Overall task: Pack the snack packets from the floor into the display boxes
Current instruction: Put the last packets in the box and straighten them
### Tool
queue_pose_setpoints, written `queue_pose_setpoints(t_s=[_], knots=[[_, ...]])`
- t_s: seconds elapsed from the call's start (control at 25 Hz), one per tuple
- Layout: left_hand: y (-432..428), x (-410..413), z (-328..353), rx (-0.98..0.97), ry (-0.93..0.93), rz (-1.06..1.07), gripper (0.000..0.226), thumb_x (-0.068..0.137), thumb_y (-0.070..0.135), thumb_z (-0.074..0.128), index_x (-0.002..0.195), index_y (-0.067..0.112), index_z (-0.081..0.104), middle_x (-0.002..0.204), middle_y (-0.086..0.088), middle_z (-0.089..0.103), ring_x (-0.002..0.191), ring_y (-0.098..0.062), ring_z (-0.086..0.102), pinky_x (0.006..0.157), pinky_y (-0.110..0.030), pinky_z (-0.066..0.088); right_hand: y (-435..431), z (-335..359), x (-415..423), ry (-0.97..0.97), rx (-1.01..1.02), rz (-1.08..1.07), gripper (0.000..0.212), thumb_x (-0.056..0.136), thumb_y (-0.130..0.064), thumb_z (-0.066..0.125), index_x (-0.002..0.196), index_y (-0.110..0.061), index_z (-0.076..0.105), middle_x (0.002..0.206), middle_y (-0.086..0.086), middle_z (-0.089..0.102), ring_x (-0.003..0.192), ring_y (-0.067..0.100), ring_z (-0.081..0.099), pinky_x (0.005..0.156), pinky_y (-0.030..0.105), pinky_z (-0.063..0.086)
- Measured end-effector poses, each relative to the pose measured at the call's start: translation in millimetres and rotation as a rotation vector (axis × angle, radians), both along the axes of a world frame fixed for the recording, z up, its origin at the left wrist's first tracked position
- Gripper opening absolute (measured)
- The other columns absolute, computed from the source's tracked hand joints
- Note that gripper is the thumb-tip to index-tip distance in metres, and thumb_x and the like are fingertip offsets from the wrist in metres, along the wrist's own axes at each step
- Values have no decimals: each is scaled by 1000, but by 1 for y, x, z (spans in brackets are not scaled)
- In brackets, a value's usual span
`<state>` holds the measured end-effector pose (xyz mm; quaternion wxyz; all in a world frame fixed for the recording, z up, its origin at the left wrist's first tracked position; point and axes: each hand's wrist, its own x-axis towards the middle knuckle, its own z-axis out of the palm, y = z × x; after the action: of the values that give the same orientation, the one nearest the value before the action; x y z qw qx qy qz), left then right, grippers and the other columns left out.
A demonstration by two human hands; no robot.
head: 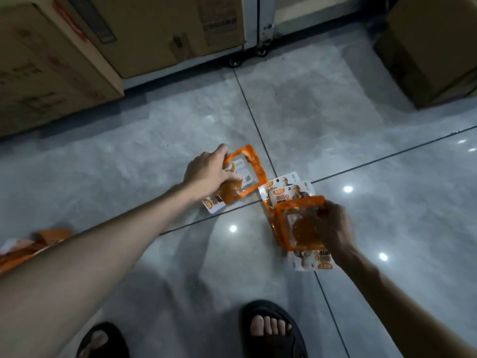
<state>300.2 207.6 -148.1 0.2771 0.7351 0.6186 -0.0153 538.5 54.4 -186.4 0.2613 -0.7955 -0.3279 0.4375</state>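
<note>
Orange and white snack packets lie on the grey tiled floor. My left hand point(209, 171) grips one orange packet point(247, 171) by its left edge, with another packet point(213, 204) partly under it. My right hand point(335, 226) holds a stack of packets point(299, 223), orange back side on top. Two white-fronted packets point(286, 188) lie just beyond that stack, and one more point(315, 262) shows beneath my right hand. More orange packets point(31, 244) sit at the left edge, half hidden by my left forearm. No display box is in view.
Large cardboard cartons point(51, 73) stand at the back left, and another carton point(433, 47) at the back right. A wheeled white frame point(260, 47) stands between them. My feet in black sandals point(271, 329) are at the bottom.
</note>
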Motion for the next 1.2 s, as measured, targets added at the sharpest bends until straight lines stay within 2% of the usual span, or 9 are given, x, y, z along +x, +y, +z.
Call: queue_pose_setpoints(t_s=[0.12, 0.28, 0.52, 0.64, 0.8, 0.92, 1.0, 1.08, 1.2], knots=[[-22, -40, 14, -165, -323, 323, 39, 75, 33, 85, 93, 18, 54, 79, 3, 65, 70, -18, 61, 53, -28, 44, 9, -16, -2, -333, -6, 125, 20, 84, -33, 66, 85, -13, 70, 102, 8, 62, 89, 24, 57, 74, 35, 50], [-57, -63, 24, -402, -678, 597, 30, 82, 19, 80, 105, 12, 64, 100, -6, 77, 92, -22, 75, 73, -29, 59, 14, -19, -12, -420, -18, 144, 16, 85, -27, 66, 86, -11, 67, 101, 11, 64, 84, 23, 57, 74, 38, 51], [-78, -58, 13, -391, -787, 731, 53, 86, 7, 75, 130, 12, 47, 115, -9, 70, 89, -14, 70, 71, -25, 56, 14, 14, -28, -562, 135, 221, 5, 80, -12, 65, 76, -11, 62, 84, 10, 66, 69, 26, 58, 61, 35, 48], [-83, -74, 24, -274, -713, 603, 73, 90, 1, 68, 143, 34, 32, 112, 5, 64, 94, -11, 65, 84, -30, 54, 15, 55, -48, -465, 205, 256, 15, 78, -22, 74, 71, -18, 61, 73, 2, 66, 62, 17, 56, 54, 26, 40], [-81, -135, 63, -215, -492, 374, 38, 90, -3, 64, 93, 35, 69, 98, 10, 69, 84, -10, 64, 80, -30, 53, 33, 118, -107, 40, 219, 170, 20, 78, -35, 77, 88, -20, 68, 79, -4, 73, 70, 11, 70, 62, 26, 55], [-95, -181, 101, -310, -584, 527, 34, 92, -5, 58, 90, 23, 76, 101, 0, 76, 95, -18, 70, 90, -25, 53, 50, 145, -181, 387, 193, 145, 21, 79, -22, 78, 96, -13, 70, 81, 2, 77, 68, 13, 74, 57, 24, 59], [-110, -216, 123, -335, -793, 741, 20, 94, 5, 59, 101, 10, 77, 106, -15, 76, 100, -31, 71, 98, -40, 54, 56, 154, -238, 476, 163, 195, 18, 81, -19, 77, 95, -10, 70, 81, 5, 77, 70, 17, 75, 64, 33, 62], [-128, -254, 140, -335, -968, 891, 27, 94, 22, 62, 110, 4, 74, 107, -20, 75, 98, -34, 72, 94, -43, 56, 60, 160, -290, 488, 147, 269, 17, 82, -21, 76, 95, -11, 70, 83, 4, 78, 75, 22, 76, 74, 45, 62], [-162, -301, 153, -302, -1042, 935, 39, 85, 30, 73, 112, 3, 72, 100, -14, 78, 87, -27, 76, 79, -34, 59, 60, 172, -357, 491, 120, 429, 16, 85, -23, 72, 98, -13, 69, 89, 4, 78, 81, 23, 75, 78, 47, 61]])
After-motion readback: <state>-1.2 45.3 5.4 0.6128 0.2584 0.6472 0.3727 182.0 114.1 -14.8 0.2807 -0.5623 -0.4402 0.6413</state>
